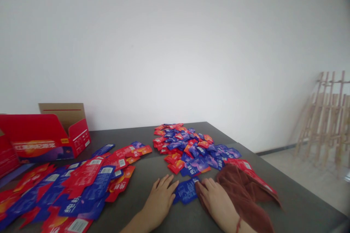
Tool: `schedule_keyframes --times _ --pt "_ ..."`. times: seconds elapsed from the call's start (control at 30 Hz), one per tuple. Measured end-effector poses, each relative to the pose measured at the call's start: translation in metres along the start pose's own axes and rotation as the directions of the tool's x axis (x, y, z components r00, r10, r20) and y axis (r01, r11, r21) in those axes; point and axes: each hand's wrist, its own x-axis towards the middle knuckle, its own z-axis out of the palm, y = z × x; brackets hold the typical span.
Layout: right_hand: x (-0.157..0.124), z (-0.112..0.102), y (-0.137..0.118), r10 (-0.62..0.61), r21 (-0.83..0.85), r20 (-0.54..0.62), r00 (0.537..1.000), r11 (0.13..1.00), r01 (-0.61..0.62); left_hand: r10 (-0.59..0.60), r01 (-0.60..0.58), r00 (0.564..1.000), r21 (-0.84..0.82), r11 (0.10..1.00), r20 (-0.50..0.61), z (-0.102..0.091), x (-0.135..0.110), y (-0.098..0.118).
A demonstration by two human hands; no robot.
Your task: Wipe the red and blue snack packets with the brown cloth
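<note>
Wall: A white wall point(175, 43) stands at the back, behind a dark gray table point(144, 142).

Box: A red cardboard box point(41, 138) sits at the left end of the table, with its flaps open.

Left pile: Red and blue snack packets point(82, 185) lie in a messy heap.

Left hand point(161, 198): It lies flat with its fingers a little apart. It holds nothing. Its fingertips are just left of the blue packet.

Blue packet point(186, 191): It lies flat between the two hands. Its long side tilts up to the right.

Middle pile: More red and blue packets point(188, 145) sit just past the hands.

Right hand point(216, 198): It lies flat and open and holds nothing. It is the nearer hand, with its fingertips at the packet's right end.

Towel: A brown towel point(243, 193) lies bunched beside the right hand.

Rack: A wooden rack point(325, 120) leans by the wall, far right.
</note>
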Motion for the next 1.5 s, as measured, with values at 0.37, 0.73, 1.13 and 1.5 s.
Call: schedule_keyframes --times 0.37,0.73,1.13,1.5 --pt "0.045 -0.009 -0.048 -0.084 0.051 0.072 0.994 0.996 0.080 0.015 -0.015 1.000 0.005 1.000 0.001 -0.004 0.000 -0.001" --pt "-0.009 -0.008 -0.033 -0.075 0.004 -0.026 0.997 0.997 0.075 0.009 -0.009 1.000 0.020 1.000 -0.020 0.002 0.003 -0.004" --pt "0.033 -0.006 -0.007 0.100 0.072 0.118 0.988 0.991 -0.109 0.014 -0.014 1.000 0.001 1.000 -0.010 -0.002 0.000 -0.003" --pt "0.021 -0.008 0.044 0.208 0.181 0.046 0.977 0.960 -0.213 0.108 -0.138 0.975 -0.150 0.979 -0.193 -0.010 0.005 0.021"
